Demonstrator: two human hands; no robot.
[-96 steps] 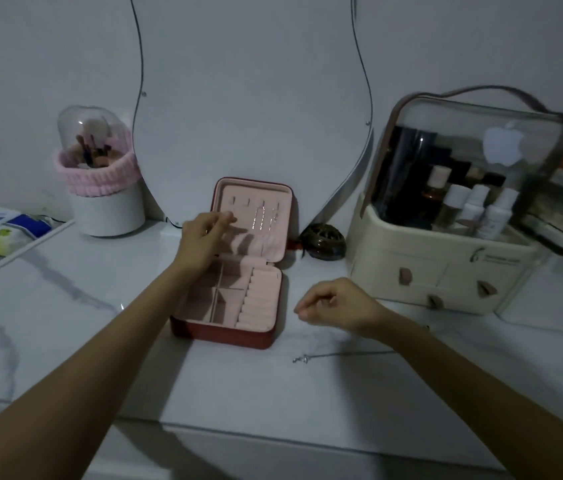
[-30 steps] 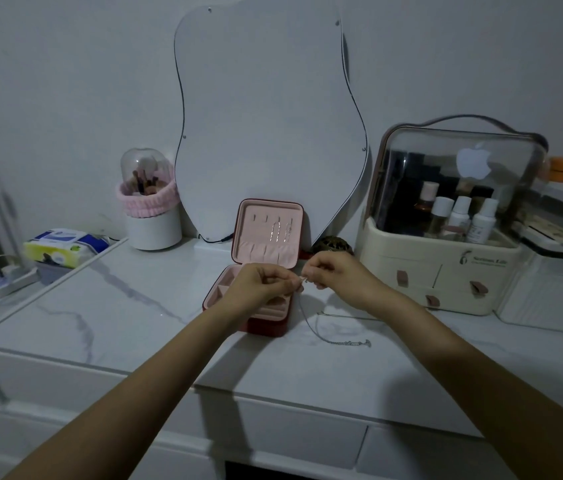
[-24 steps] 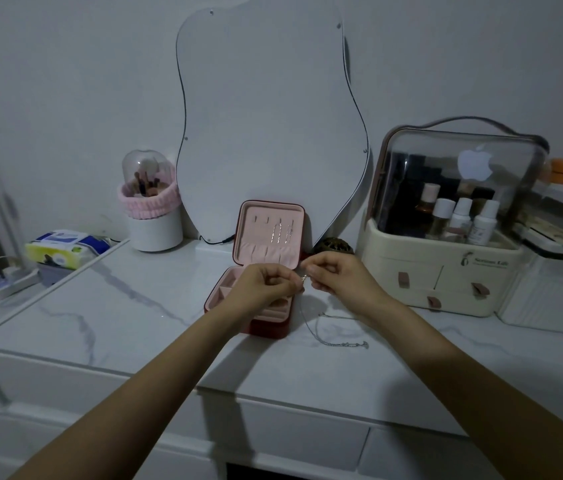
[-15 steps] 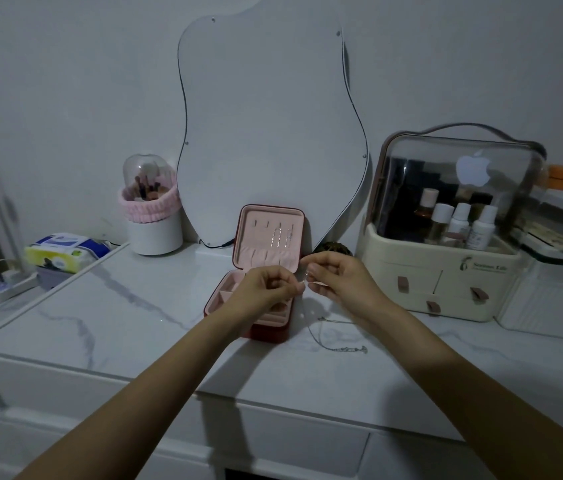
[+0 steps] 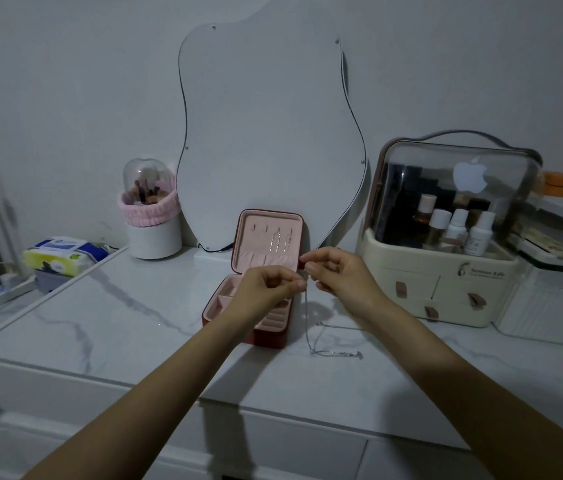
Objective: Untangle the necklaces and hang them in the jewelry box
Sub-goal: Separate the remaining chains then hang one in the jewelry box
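silver chain (image 5: 309, 317) hangs from both pinches just right of the box (image 5: 256, 306), left hand (image 5: 266, 289) and right hand (image 5: 337, 275) each nipping its top end, the tail trailing on the marble right of the box. if either pinch slips or the hands tug apart, i'd guess it knots tighter or drops.

The left hand (image 5: 266, 289) hides part of the jewelry box (image 5: 259, 299) tray; the necklace (image 5: 321, 341) clasp between both grips is too small to tell.
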